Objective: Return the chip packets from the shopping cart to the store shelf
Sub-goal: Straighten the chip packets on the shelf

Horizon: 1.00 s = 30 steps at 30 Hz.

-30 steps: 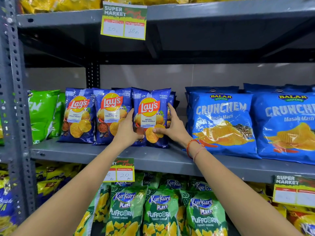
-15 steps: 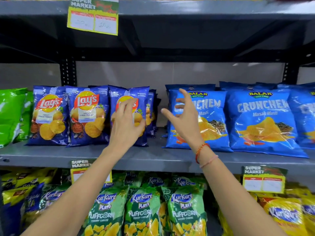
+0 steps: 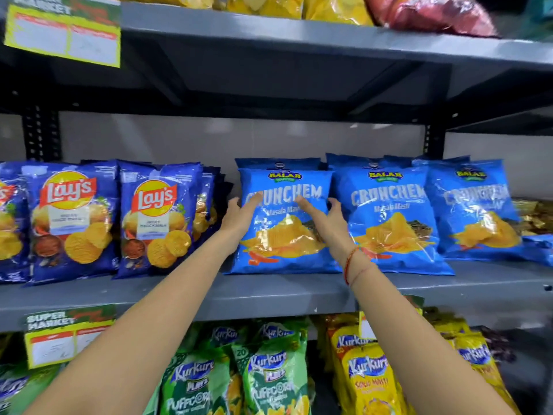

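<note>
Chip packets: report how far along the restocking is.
Done: Lay's packets stand in rows on the middle shelf.
In hand: left hand and right hand are open at the front Crunchem packet, apparently straightening it; neither grips it.
Left: cannot tell; the shopping cart is out of view.

Yellow price tag [image 3: 64,34] upper left, second price tag [image 3: 64,336] lower left
</note>
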Motion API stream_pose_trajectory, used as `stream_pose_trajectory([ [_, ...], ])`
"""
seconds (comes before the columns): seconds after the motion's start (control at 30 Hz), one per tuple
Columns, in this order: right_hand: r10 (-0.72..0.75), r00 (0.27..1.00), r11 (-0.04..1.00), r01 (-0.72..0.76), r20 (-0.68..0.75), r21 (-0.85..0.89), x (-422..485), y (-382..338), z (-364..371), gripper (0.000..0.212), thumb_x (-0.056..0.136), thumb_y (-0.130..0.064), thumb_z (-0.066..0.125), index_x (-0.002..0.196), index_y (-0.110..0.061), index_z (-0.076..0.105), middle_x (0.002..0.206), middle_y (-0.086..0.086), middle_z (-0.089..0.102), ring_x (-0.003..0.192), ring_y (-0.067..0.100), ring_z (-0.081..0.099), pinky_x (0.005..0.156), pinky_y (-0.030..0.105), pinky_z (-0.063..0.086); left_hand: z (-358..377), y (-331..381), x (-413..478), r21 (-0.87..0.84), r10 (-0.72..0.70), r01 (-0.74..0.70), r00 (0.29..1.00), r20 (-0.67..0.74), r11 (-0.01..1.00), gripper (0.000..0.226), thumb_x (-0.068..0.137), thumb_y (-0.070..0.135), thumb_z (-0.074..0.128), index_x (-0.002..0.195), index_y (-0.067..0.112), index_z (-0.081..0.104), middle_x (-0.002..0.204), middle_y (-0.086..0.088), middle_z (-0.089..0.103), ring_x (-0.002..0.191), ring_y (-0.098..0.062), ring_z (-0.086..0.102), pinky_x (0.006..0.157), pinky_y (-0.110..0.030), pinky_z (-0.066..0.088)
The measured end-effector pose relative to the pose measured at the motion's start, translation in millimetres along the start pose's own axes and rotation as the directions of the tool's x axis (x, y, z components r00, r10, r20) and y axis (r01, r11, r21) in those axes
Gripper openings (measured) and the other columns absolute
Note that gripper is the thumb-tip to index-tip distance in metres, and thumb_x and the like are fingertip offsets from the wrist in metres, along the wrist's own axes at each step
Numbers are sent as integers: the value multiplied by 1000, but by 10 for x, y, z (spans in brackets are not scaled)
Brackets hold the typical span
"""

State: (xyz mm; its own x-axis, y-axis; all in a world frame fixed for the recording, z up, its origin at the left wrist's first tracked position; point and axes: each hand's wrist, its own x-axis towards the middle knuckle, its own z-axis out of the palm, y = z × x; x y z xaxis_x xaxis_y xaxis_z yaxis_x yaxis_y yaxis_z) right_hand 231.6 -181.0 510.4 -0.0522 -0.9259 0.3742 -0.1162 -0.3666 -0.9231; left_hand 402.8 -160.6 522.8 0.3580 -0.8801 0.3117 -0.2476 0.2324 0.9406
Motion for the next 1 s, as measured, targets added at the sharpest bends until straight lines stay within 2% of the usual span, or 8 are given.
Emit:
stream_pose_trajectory([
  [0.13,65,983,988,-88,175,128,168,-71,-37,96,70,-47,78,143,-10,29,139,3,46,119,21,49,98,33,39,94,-1,90,-142,-36,34,999,-11,989,87,73,49,71,140,12,28,134,-1,46,116,-21,49,95,-36,41],
  [0.23,-20,985,984,-10,169,178,275,-42,8,122,39,-54,91,139,-9,38,136,4,56,118,23,59,102,41,47,90,-33,94,-264,60,-79,995,-80,961,79,70,39,78,133,15,38,120,2,55,96,-13,59,79,-29,49],
  [0.37,-168,974,960,126,154,250,308,2,13,68,65,-18,86,123,-9,51,111,2,70,97,16,70,85,33,57,58,-88,64,-344,210,-252,965,-154,905,74,72,28,78,133,18,39,118,0,61,99,-14,64,77,-25,55],
  [0.5,-204,963,958,159,178,240,334,85,65,67,64,-19,87,121,-12,52,111,2,70,100,17,69,86,32,58,79,-225,35,-356,193,-245,966,-174,902,87,67,35,80,138,19,32,126,-4,58,107,-19,62,89,-37,53],
  [0.63,-204,964,956,158,171,248,379,180,16,54,71,-11,81,117,-12,53,109,4,69,96,19,69,72,19,59,186,-268,-17,-324,196,-250,962,-190,912,78,73,31,76,137,18,34,122,-4,57,106,-19,62,84,-32,54],
  [0.77,-204,973,969,186,106,160,306,152,-10,71,66,-26,85,126,-15,50,116,-1,66,105,16,65,95,35,54,221,-299,-26,-264,214,-264,956,-203,928,80,70,38,77,136,19,35,124,-1,57,110,-17,59,92,-36,51],
  [0.83,-216,975,974,211,51,87,188,109,-36,87,67,-33,84,139,-18,37,122,-6,57,114,11,55,104,33,44,231,-330,-40,-166,232,-275,943,-238,947,87,69,45,76,138,20,31,128,1,53,116,-16,54,96,-34,46],
  [1.0,-296,952,954,291,-74,-66,-73,72,-221,94,76,-43,74,148,-16,21,145,10,42,131,25,44,107,43,40,390,-196,-199,106,405,-407,781,-476,907,76,82,44,64,142,15,27,142,-10,34,129,-22,36,104,-35,32],
])
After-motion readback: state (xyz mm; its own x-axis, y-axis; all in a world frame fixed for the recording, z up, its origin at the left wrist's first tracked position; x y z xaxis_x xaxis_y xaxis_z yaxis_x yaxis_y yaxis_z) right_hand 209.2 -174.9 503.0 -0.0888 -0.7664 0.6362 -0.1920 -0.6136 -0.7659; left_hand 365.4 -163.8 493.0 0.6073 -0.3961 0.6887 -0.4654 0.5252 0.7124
